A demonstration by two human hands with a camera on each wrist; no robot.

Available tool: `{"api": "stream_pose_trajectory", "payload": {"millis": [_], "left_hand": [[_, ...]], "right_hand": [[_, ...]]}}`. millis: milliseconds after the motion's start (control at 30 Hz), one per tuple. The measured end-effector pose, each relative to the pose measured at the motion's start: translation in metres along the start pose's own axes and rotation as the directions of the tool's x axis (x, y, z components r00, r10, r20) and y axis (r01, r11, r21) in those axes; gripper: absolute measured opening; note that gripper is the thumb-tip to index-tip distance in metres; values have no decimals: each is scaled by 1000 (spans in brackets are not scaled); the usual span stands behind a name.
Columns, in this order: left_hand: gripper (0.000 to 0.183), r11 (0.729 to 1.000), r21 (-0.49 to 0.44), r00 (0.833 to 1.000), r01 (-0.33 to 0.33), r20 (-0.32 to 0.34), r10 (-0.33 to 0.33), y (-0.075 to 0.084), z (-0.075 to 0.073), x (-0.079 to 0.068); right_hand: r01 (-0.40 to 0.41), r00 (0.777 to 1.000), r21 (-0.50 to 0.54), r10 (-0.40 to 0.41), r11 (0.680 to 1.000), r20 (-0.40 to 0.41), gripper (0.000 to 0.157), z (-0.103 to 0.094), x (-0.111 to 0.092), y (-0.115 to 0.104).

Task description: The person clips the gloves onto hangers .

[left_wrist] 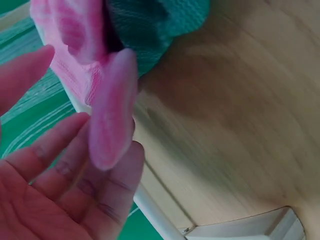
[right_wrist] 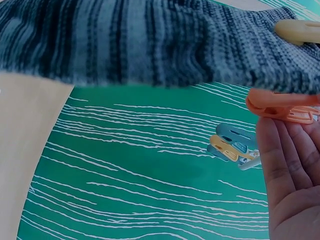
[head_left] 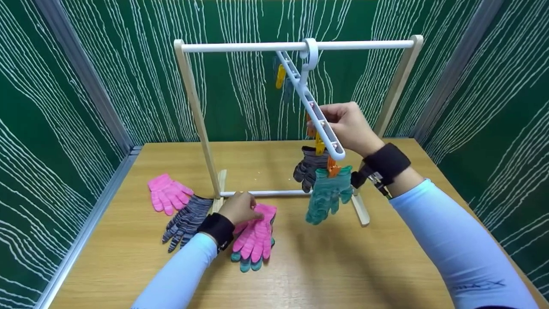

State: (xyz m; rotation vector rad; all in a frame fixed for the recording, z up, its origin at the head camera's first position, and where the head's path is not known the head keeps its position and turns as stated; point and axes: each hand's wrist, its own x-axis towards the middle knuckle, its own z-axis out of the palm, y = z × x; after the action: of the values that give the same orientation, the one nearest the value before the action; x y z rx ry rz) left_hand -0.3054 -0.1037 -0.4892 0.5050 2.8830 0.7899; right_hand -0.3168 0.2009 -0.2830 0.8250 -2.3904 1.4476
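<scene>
My left hand is at a pink glove lying over a green glove. The pink glove's thumb hangs in front of my left fingers, and my thumb stands apart from them. Up at the hanger, my right hand pinches an orange clothespin, its thumb hidden in the right wrist view. Beside that, a yellow clothespin holds a dark striped glove. Another orange clothespin at the hanger's near end holds a green glove.
A wooden stand with a white rod carries the hanger by its hook. Yellow and blue-grey clothespins hang at its far end. Left on the table lie another pink glove and a grey striped glove.
</scene>
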Motion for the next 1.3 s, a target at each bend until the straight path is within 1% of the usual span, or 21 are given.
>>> {"api": "stream_pose_trajectory", "payload": {"millis": [100, 167, 267, 333, 433, 500, 533, 633, 767, 833, 867, 900, 1000, 1133, 1300], "left_hand": [[36, 999, 27, 1000, -22, -21, 22, -11, 10, 8], [40, 999, 34, 998, -42, -35, 44, -27, 23, 18], [45, 998, 37, 998, -49, -31, 50, -50, 42, 36], [46, 998, 43, 998, -51, -32, 52, -60, 51, 43], [45, 997, 59, 998, -45, -34, 47, -64, 55, 47], [44, 997, 64, 997, -52, -49, 55, -66, 57, 48], [45, 998, 56, 998, -43, -42, 46, -65, 57, 47], [44, 998, 25, 997, -50, -53, 51, -61, 56, 43], [38, 997, -65, 999, -30, -22, 28, -28, 31, 21], [35, 995, -97, 1000, -5, 8, 6, -11, 18, 9], [34, 994, -108, 1000, 8, 20, -6, -4, 13, 4], [32, 994, -110, 1000, 13, 21, -11, -1, 12, 2], [28, 993, -114, 999, 33, 16, -31, 2, 12, -1], [26, 989, -141, 999, 38, -6, -40, 0, 13, -1], [20, 978, -203, 999, 44, 20, -41, -3, 9, 0]], "right_hand": [[0, 1000, -3, 0, 1000, -11, 16, 0, 0, 0], [5, 1000, -5, -5, 1000, -15, 16, -1, 0, 0], [7, 1000, 1, -7, 1000, -20, 16, -1, 0, 0], [6, 1000, -1, -6, 1000, -21, 17, -1, 0, 1], [3, 1000, 4, -3, 1000, -24, 17, -1, 0, 1], [5, 1000, 4, -5, 1000, -27, 17, -1, -1, 2], [7, 1000, 6, -7, 1000, -30, 17, -2, -1, 2], [14, 999, -2, -14, 1000, -40, 17, -2, -1, 2], [13, 999, -13, -14, 1000, -51, 18, -1, -1, 2], [11, 998, -8, -11, 1000, -57, 18, -1, -1, 3], [9, 998, 0, -9, 1000, -57, 18, -1, -1, 4], [9, 998, 5, -9, 1000, -59, 19, -1, -1, 4], [12, 998, 17, -11, 1000, -67, 19, -1, -1, 6], [22, 996, 30, -20, 999, -87, 18, -3, -1, 7], [28, 994, 38, -24, 999, -106, 15, -4, 0, 9]]}}
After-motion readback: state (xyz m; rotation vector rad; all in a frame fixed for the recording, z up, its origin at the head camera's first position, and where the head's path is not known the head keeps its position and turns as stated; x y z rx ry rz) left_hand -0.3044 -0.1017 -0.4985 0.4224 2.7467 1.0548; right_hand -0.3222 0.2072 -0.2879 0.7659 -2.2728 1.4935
